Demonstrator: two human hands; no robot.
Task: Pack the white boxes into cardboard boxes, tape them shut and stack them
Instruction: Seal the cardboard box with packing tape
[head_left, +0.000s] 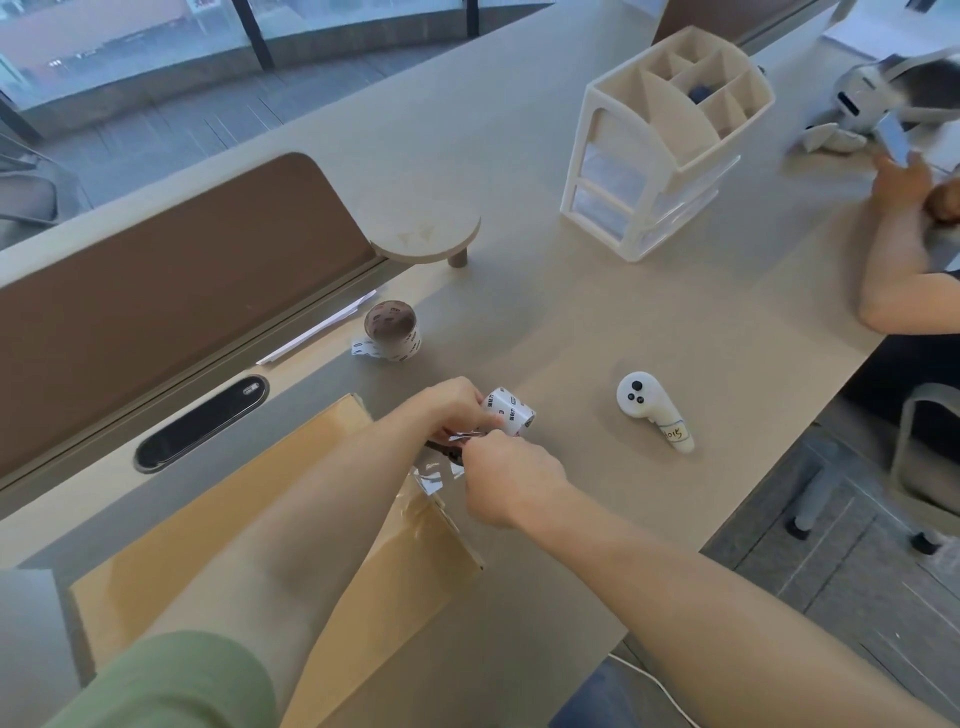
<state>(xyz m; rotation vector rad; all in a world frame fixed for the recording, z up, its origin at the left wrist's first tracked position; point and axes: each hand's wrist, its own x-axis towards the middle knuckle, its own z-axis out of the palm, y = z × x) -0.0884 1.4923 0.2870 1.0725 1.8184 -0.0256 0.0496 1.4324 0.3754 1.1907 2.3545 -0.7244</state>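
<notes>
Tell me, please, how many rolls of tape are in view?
2. One roll stands on the table near the brown divider; the second roll is held in the left hand, beyond the cardboard box. Others may be hidden.

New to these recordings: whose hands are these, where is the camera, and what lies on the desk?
There is no machine here. One camera on a person's head looks down at their own bare hands. The left hand grips a white printed tape roll. The right hand pinches the strip of clear tape pulled from it, which runs down to the cardboard box on the desk. Something dark shows under the hands; I cannot tell what. Also on the desk: a second tape roll, a white handheld controller and a white organizer. At the right edge rests another person's arm.
</notes>
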